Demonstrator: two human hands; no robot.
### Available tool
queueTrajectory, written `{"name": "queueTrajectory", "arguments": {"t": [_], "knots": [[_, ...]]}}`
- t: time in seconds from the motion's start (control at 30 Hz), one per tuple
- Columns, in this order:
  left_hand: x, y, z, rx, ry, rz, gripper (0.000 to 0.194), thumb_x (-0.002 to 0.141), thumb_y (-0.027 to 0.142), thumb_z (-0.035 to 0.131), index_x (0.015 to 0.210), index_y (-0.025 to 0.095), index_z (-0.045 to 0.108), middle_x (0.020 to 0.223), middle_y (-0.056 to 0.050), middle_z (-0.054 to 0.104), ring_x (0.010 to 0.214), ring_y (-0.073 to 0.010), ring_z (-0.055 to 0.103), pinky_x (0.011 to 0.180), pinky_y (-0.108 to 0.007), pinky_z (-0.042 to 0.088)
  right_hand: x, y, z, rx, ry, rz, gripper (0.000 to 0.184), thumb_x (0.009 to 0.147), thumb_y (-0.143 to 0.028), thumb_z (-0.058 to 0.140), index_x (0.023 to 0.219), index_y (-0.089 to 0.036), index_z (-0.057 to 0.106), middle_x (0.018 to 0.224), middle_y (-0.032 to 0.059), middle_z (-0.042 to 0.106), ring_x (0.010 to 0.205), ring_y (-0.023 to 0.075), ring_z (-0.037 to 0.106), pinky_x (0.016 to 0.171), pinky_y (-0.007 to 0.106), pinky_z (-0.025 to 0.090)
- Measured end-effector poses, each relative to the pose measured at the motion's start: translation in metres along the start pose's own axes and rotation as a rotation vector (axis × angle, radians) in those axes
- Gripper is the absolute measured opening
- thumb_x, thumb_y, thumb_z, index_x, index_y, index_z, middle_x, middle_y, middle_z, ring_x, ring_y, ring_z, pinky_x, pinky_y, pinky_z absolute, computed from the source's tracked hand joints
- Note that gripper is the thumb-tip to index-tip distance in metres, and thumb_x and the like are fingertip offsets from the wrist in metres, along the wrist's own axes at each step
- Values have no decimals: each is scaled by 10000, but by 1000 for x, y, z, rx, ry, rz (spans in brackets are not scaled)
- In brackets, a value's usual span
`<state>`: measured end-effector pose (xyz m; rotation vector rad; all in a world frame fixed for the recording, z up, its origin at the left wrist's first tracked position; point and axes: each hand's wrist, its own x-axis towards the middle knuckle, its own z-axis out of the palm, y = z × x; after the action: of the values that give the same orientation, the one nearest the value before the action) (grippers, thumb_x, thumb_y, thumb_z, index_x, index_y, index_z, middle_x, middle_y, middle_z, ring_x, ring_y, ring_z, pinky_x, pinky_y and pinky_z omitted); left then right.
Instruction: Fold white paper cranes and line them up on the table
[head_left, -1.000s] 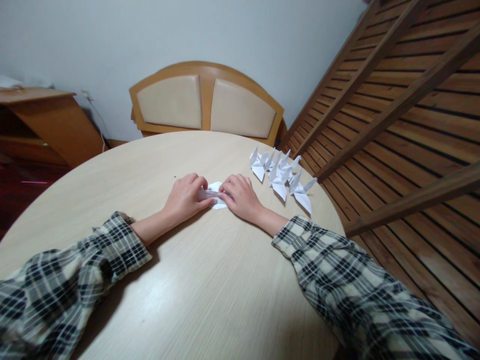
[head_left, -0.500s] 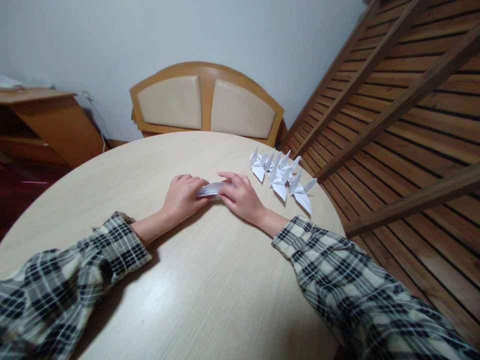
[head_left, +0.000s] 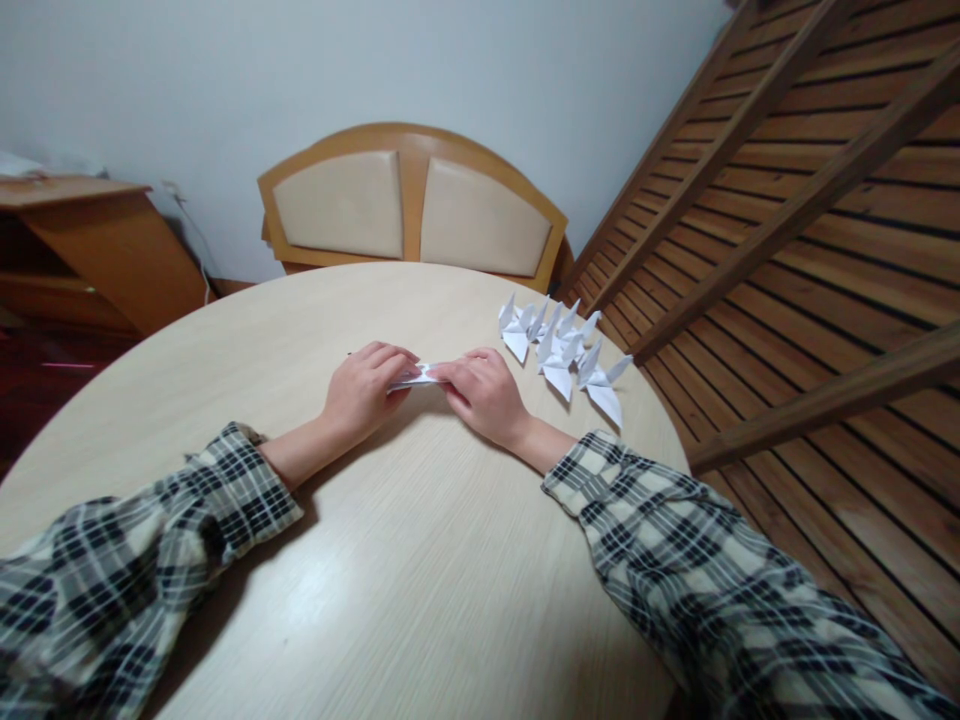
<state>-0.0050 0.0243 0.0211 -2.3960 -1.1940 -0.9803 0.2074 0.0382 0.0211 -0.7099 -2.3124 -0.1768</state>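
Between my hands is a small piece of folded white paper (head_left: pixel 417 377), seen nearly edge-on as a narrow strip. My left hand (head_left: pixel 364 388) grips its left end, fingers over the top and thumb along the near side. On the right end, my right hand (head_left: pixel 484 393) pinches the paper with its fingertips. Both hands partly cover the paper, so its full shape is hidden. Several white paper cranes (head_left: pixel 559 365) stand grouped on the table to the right of my right hand.
The round light-wood table (head_left: pixel 390 560) carries the paper and the cranes. Behind its far edge rises a chair back (head_left: pixel 411 200) with cream pads. A slatted wooden panel (head_left: pixel 787 230) slants along the right, and a wooden desk (head_left: pixel 97 250) stands at the left.
The paper lay flatter with a wide part showing under my fingers; it was then lifted and turned, and now shows as a thin strip. My right fingers have closed in on it.
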Motion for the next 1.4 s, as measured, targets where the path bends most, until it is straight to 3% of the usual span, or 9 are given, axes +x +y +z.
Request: {"name": "queueTrajectory", "arguments": {"t": [0.13, 0.37, 0.5, 0.63, 0.87, 1.0, 1.13, 1.23, 1.4], "knots": [[-3, -4, 3, -14, -47, -24, 194, 790, 97, 598, 952, 182, 664, 946, -59, 729, 860, -218, 636, 708, -317, 498, 0, -2, -3, 14, -93, 31, 256, 878, -99, 529, 1082, -210, 637, 1150, 30, 704, 1062, 180, 593, 961, 366, 348], [-2, -4, 2, 6, -55, -11, 158, 817, 116, 581, 933, 181, 666, 916, -66, 725, 868, -217, 624, 726, -318, 506, 1, -2, -2, -33, -23, 25, 255, 829, -90, 565, 1048, -185, 655, 1228, 55, 668, 1177, 225, 527, 997, 401, 340], [-1, -3, 1, 25, -87, 16, 187, 812, 97, 574, 944, 188, 670, 903, -54, 730, 866, -228, 611, 712, -325, 498, 0, 1, 2, -28, -111, 35, 219, 843, -93, 536, 1025, -162, 638, 1002, 55, 727, 963, 173, 633, 1038, 364, 340], [0, -4, 3, 68, -168, 50, 192, 794, 83, 580, 927, 178, 682, 868, -68, 730, 857, -252, 610, 699, -345, 491, 0, 3, 5, -113, -215, 62, 118, 869, -118, 527, 917, -158, 627, 798, 40, 711, 787, 157, 642, 1028, 353, 356], [-2, -10, 10, 63, -274, 78, 303, 810, 54, 495, 986, 186, 704, 939, -77, 746, 891, -256, 631, 780, -381, 502, -1, 4, 6, -169, -313, 78, 125, 870, -119, 536, 952, -155, 624, 803, 59, 725, 773, 161, 657, 1032, 369, 357], [-4, -12, 12, 58, -217, 2, 425, 770, 5, 461, 1096, 183, 667, 1107, -91, 719, 1050, -293, 597, 881, -458, 484, -1, 4, 5, -208, -331, 115, 124, 878, -127, 534, 952, -156, 629, 806, 65, 730, 775, 169, 661, 1022, 377, 363], [-1, -8, 7, -36, -23, -140, 543, 682, -47, 447, 1163, 168, 578, 1244, -125, 623, 1177, -283, 521, 983, -484, 441, -1, 6, 5, -238, -341, 135, 127, 879, -118, 531, 942, -162, 631, 802, 54, 728, 780, 166, 665, 1019, 368, 362], [1, -1, 2, -164, 3, -149, 445, 718, -4, 451, 1112, 177, 552, 1180, -114, 617, 1135, -255, 536, 987, -462, 444, -2, 8, 7, -239, -338, 137, 143, 882, -115, 522, 958, -160, 635, 809, 56, 732, 775, 165, 665, 1020, 368, 364], [3, 8, -1, -260, -226, 23, 200, 867, 256, 532, 1045, 175, 573, 1021, -96, 643, 978, -241, 573, 870, -397, 481, -2, 9, 9, -235, -315, 125, 150, 890, -145, 518, 979, -156, 639, 826, 70, 735, 787, 174, 664, 1012, 367, 379]]}}
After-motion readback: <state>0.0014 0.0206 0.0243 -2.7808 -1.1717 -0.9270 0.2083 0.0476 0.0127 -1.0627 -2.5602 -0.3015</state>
